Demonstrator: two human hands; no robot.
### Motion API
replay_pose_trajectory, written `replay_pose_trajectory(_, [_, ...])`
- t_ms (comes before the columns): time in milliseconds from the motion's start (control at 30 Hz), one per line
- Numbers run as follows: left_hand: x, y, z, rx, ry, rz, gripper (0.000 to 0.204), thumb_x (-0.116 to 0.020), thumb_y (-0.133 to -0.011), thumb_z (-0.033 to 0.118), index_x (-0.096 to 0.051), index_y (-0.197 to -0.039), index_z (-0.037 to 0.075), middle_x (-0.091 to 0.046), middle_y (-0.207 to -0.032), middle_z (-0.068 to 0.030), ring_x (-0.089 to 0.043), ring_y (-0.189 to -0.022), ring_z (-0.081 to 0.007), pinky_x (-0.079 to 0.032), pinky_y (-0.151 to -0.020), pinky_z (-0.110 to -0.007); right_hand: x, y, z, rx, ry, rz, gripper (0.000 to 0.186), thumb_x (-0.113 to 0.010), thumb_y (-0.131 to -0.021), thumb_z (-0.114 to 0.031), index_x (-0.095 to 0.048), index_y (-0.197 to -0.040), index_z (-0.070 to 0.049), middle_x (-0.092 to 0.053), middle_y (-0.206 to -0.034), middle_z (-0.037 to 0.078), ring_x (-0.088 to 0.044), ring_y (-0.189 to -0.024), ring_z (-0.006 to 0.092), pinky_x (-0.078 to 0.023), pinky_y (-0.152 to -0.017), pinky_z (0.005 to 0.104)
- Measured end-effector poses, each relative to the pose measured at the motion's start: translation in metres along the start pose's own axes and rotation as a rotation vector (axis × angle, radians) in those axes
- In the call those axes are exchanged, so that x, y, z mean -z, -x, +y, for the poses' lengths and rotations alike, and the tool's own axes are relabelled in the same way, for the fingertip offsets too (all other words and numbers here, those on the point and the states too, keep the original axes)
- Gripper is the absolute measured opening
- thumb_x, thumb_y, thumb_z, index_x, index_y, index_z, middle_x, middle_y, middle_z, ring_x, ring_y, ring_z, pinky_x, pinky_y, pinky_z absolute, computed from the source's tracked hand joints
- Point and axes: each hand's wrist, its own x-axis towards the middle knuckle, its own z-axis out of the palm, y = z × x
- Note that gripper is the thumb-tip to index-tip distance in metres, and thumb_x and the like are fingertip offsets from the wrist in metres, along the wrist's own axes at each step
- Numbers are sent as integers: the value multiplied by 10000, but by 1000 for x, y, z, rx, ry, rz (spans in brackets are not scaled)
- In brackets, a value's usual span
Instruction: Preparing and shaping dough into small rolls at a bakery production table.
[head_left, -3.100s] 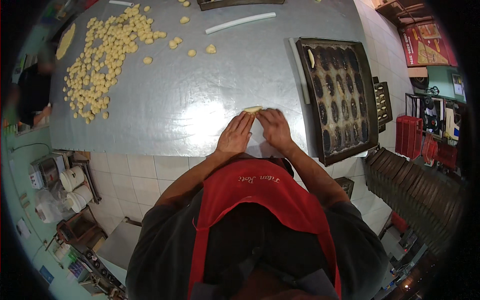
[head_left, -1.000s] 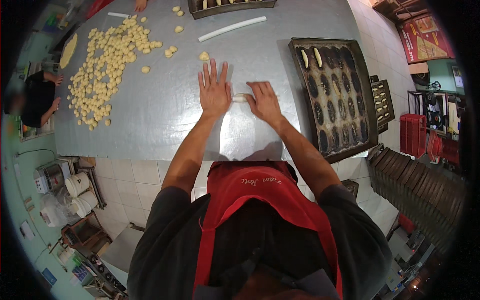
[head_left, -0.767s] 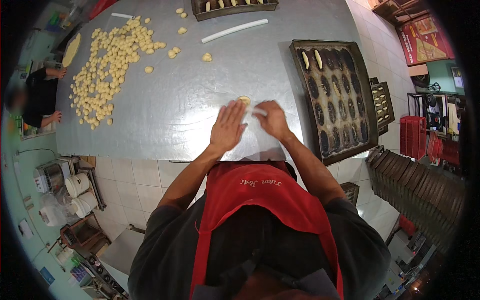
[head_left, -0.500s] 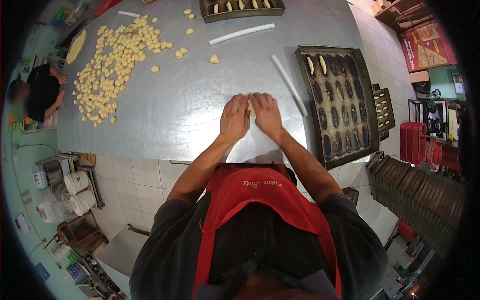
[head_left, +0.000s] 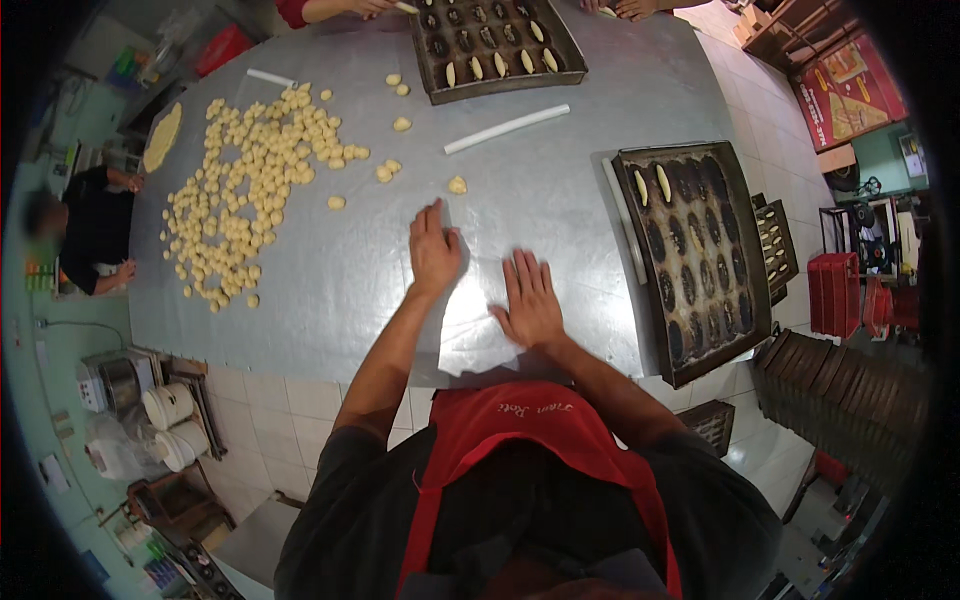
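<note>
My left hand (head_left: 433, 258) is stretched forward over the metal table, fingers extended and thumb apart, holding nothing that I can see. Just beyond its fingertips lies a single pale-yellow dough ball (head_left: 457, 185). My right hand (head_left: 532, 305) rests palm down on the table, nearer to me, fingers spread; whatever may be under the palm is hidden. To its right stands a dark baking tray (head_left: 690, 255) with oval hollows, two of the far ones holding slim dough pieces (head_left: 663, 184). A white rod (head_left: 507, 128) lies across the table beyond my hands.
Many dough balls (head_left: 262, 185) cover the table's left part, near a flat dough sheet (head_left: 162, 138). A second tray (head_left: 500, 85) is at the far edge, with another person's hand (head_left: 368, 8) beside it. Someone in black (head_left: 97, 228) stands at the left. Stacked trays (head_left: 835, 400) are at right.
My hands have parted: the left has reached forward toward the dough ball, the right has flattened out. The far tray shows more fully, and other people's hands have appeared there.
</note>
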Motion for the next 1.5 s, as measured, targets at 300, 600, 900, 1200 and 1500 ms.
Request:
replay_pose_trajectory(300, [-28,-73,-18,-54,105,-268,243,-728,-926,62,-666,-1158,25,-658,-1135,-204,-625,-1081,-423,-520,-949,-524,22,-86,14,-113,42,191,781,-663,-997,-450,-431,-1572,25,-431,-1565,303,-400,-1459,490,-268,-1239,630])
replay_pose_trajectory(600, [34,14,4,416,372,-125,293,-708,-1020,88,-628,-1295,24,-714,-933,-136,-695,-835,-221,-566,-789,-356,46,25,45,-24,-233,103,403,-790,-880,-145,-680,-1241,-6,-663,-1220,183,-599,-1171,397,-495,-1013,497])
replay_pose_trajectory(900, [64,101,38,597,454,-13,170,-696,-1057,127,-671,-1185,18,-658,-1001,-10,-603,-892,-107,-508,-839,-258,198,-63,197,-234,-685,1106,263,-787,-972,-78,-663,-1198,-31,-726,-912,80,-672,-778,119,-565,-675,314])
replay_pose_trajectory(1200, [21,117,96,710,546,-193,231,-704,-1037,77,-702,-1256,2,-729,-1121,-53,-672,-1026,-123,-534,-931,-279,169,-17,261,-352,160,748,281,-758,-877,-82,-673,-1134,-3,-709,-1092,245,-676,-1009,485,-551,-889,549])
replay_pose_trajectory(1500, [-21,100,109,537,508,-217,253,-738,-996,70,-697,-1239,17,-727,-1097,-92,-687,-937,-153,-565,-855,-322,136,-49,312,-576,189,607,310,-720,-946,-222,-702,-1151,10,-728,-1115,245,-689,-1068,466,-557,-939,563])
